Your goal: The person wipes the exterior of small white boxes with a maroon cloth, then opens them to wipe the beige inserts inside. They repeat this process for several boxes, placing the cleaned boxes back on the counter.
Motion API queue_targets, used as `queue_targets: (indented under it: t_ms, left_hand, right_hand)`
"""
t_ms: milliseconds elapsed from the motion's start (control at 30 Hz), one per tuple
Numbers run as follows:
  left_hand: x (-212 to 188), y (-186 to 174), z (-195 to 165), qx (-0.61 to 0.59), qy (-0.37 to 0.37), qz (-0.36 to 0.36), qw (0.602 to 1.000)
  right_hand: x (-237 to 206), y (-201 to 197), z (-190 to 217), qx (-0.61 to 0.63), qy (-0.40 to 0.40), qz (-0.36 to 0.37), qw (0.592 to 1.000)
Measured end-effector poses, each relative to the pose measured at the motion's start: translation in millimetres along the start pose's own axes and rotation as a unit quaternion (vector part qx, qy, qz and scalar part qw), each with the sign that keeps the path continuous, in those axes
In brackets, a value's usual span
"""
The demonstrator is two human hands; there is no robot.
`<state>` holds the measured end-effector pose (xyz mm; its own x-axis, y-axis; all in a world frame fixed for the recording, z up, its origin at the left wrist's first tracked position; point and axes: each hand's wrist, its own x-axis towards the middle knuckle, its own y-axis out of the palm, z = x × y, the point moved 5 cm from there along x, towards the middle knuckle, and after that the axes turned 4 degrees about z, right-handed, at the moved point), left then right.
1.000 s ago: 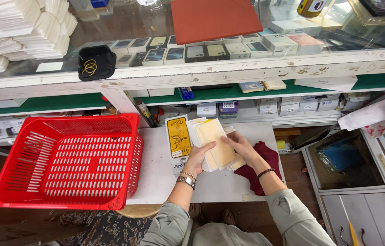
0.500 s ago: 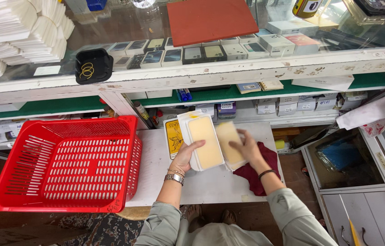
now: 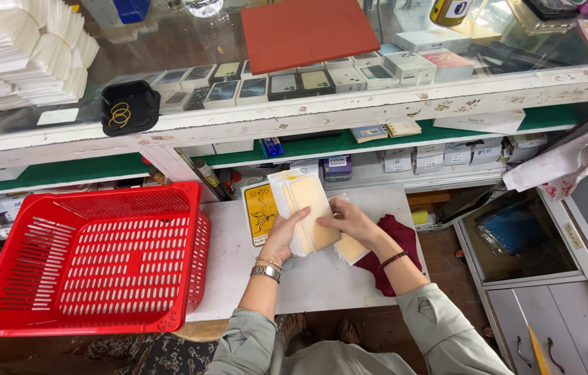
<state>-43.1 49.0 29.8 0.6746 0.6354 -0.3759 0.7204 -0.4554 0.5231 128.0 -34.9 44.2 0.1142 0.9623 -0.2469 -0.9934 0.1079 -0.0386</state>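
A stack of cream flat packets sits at frame centre above a white table, gripped by the left hand. The right hand pinches a packet beside it. A red basket fills the lower left.

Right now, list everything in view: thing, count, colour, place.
basket: one, red, empty, left on the white table
packets: a stack, cream, held upright over the table
yellow pack: one, flat on the table behind the stack
cloth: one, dark red, at the table's right edge
mat: one, orange-red, on the glass counter
paper stacks: several, white, top left
black tray: one, holding rubber bands, on the counter
small boxes: many, under the glass
left hand: fingers gripping the stack, watch on the wrist
right hand: on the stack's right side, dark wristband
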Motion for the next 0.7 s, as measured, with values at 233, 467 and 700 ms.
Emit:
queue_targets:
  t_ms: [233, 467, 700]
  left_hand:
    - [-7, -19, -9, -0.055, 0.007, 0.002, 0.998]
    - [-10, -23, -12, 0.008, 0.023, -0.005, 1.0]
    - [-8, -8, -16, -0.009, 0.035, -0.004, 0.999]
  right_hand:
    - [-21, -35, -26, -0.022, 0.052, -0.211, 0.976]
    - [-30, -3, -21, -0.578, -0.035, -0.301, 0.758]
    - [13, 0, 1, 0.01, 0.0, 0.008, 1.0]
